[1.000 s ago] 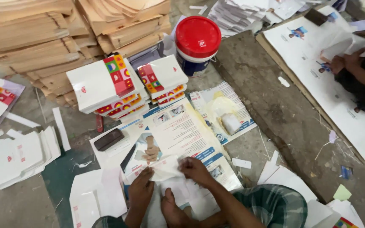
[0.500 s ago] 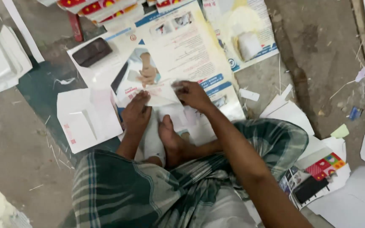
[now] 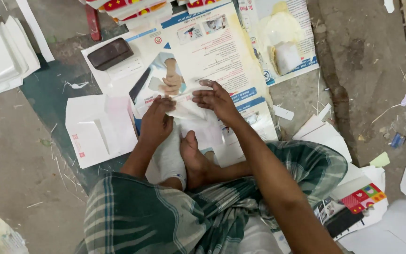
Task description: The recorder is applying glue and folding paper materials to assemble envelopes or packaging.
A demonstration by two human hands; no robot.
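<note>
Both hands pinch the same small white folded paper piece (image 3: 184, 109): the left hand (image 3: 157, 123) presses its near-left edge with curled fingers, and the right hand (image 3: 216, 99) holds the far-right edge under fingertips and thumb, so neither hand is free. The piece lies on a large printed poster sheet (image 3: 222, 56) spread over the floor, just beyond the person's bare foot (image 3: 194, 160), roughly at the sheet's middle.

In the head view a second ago the hands were lower and closer together over the sheet, and the stacks of printed cartons and a red-lidded bucket showed at the far side; now the camera has tipped down and the right hand has slid outward along the paper (it looks like a crease being run flat, though that is my reading). The fold seems to be mid-way, not finished.

Left of the hands a flat white envelope blank (image 3: 100, 129) lies on a dark green mat (image 3: 48, 89). A dark brown block (image 3: 110, 53) rests near the poster's far-left corner, and another yellowed printed sheet (image 3: 283, 37) lies to the far right. A checked green cloth (image 3: 165, 216) covers the lap.
</note>
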